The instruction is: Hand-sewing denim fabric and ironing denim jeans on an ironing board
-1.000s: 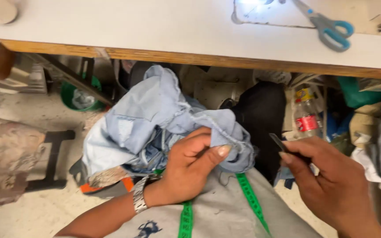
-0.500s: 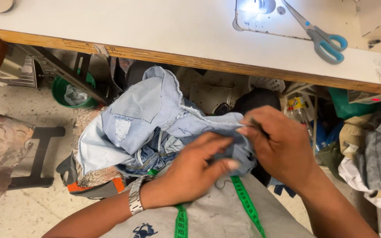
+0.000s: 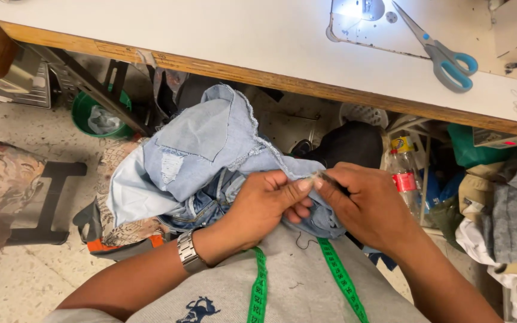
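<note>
Left hand (image 3: 264,206) pinches the light denim garment's (image 3: 210,149) edge; right hand (image 3: 369,206), touching it fingertip to fingertip, grips a small dark tool (image 3: 330,179).

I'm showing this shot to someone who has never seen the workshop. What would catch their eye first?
Probably the pale blue denim garment bunched in the lap at centre, where the left hand pinches its edge and the right hand works at it with a small dark tool, too hidden to identify. Next, the blue-handled scissors on the white table at upper right, and the bright green tape measure hanging down the chest.
</note>
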